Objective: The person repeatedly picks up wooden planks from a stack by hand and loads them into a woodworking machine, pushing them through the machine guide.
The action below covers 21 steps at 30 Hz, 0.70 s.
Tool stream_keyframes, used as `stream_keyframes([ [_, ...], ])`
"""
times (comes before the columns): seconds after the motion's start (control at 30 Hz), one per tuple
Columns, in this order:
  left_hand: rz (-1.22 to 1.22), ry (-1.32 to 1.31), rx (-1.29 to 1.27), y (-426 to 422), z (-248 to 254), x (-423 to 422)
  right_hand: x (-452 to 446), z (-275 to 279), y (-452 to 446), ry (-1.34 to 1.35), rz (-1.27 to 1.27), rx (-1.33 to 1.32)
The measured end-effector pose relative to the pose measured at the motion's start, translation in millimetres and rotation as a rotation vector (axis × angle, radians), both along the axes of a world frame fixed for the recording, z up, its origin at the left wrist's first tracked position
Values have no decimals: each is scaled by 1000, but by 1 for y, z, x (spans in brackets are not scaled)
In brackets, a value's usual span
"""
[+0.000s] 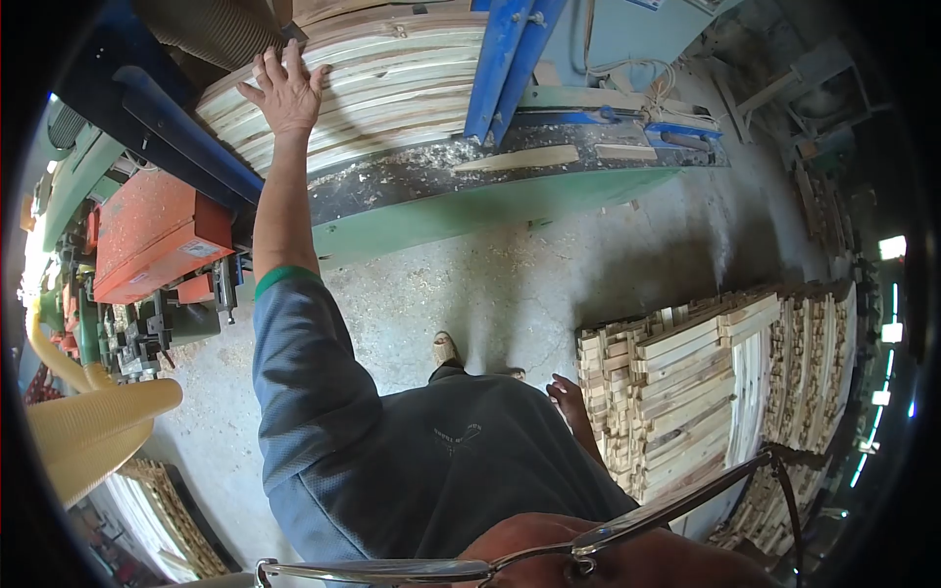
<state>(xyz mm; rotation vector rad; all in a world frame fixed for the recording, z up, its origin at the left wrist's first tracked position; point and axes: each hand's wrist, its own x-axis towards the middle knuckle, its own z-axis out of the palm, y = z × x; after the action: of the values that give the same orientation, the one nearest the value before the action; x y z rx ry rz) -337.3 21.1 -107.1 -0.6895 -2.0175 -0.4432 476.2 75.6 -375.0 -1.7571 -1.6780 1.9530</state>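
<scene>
The left hand [287, 96] is lying fingers wide over wooden strips [402, 83], probably stiff and rough, best gripped by their edges; the right hand [566, 396] is hanging, hold unclear

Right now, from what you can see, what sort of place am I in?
Most likely a woodworking shop: wooden strips lie packed together by your left hand, wood shavings are scattered beside them, and stacked boards stand to your right.

Boards [397, 93] part-hidden by left hand [291, 101]
</scene>
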Motion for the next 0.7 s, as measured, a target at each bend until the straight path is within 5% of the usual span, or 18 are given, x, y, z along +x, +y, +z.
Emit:
stream_keyframes([
  [0.17, 178, -78, -51, 3, 29, 45, 45, -18, -7, -11, 93, 161],
  [0.33, 102, -185, 173, 35, -37, 146, 111, -65, -14, -84, 145, 102],
  [0.4, -91, -498, 233, 39, -85, 235, 142, -79, -16, -110, 145, 69],
  [0.47, -254, -917, 221, 41, -204, 305, 172, -90, -19, -118, 136, 56],
  [0.5, -339, -1224, 123, 39, -267, 347, 191, -95, -20, -121, 118, 58],
  [0.57, -519, -2026, 187, 22, -308, 473, 236, -108, -27, -135, 72, 90],
  [0.67, -790, -2113, -476, 30, -351, 609, 297, -134, -48, -228, 7, 163],
  [0.7, -807, -2063, -682, 34, -354, 644, 297, -90, -43, -314, -74, 49],
])
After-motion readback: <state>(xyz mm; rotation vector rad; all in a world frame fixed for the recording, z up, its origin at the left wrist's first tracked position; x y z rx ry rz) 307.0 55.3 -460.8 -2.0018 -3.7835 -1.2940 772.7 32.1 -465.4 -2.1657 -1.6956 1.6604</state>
